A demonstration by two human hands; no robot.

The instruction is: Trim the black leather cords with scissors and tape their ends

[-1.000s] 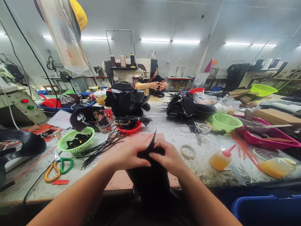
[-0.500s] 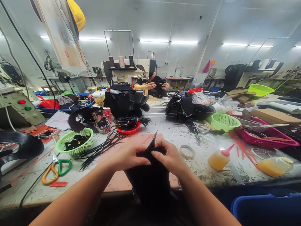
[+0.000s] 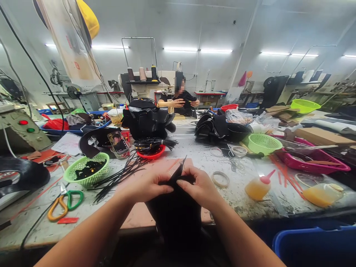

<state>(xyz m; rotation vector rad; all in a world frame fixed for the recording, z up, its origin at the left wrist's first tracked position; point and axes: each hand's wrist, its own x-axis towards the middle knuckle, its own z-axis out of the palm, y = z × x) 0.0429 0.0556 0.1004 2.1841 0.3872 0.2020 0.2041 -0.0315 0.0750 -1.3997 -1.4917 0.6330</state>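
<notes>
A black piece of material [image 3: 178,211] hangs over the table's front edge, its pointed tip standing up between my hands. On its left side, my left hand [image 3: 152,185] is closed round the upper edge, thumb on the near face. My right hand [image 3: 197,185] pinches the same piece on the right, thumb pressed on it. Beneath lies a pink board [image 3: 136,215]. Black cords [image 3: 119,176] stretch to the left of my hands, and a roll of tape [image 3: 220,179] lies to the right.
Scissors [image 3: 68,200] and a green basket [image 3: 87,170] are on the left. Glue bottles [image 3: 258,187] stand at right, near a magenta basket [image 3: 319,163]. Black pieces [image 3: 150,122] are piled behind. Across the table a person [image 3: 179,96] holds black material. A blue bin [image 3: 314,241] sits low right.
The view has shifted slightly. My hands keep their grip on the black piece, with little movement. Across the table, the person's black material has changed shape and tilt.
</notes>
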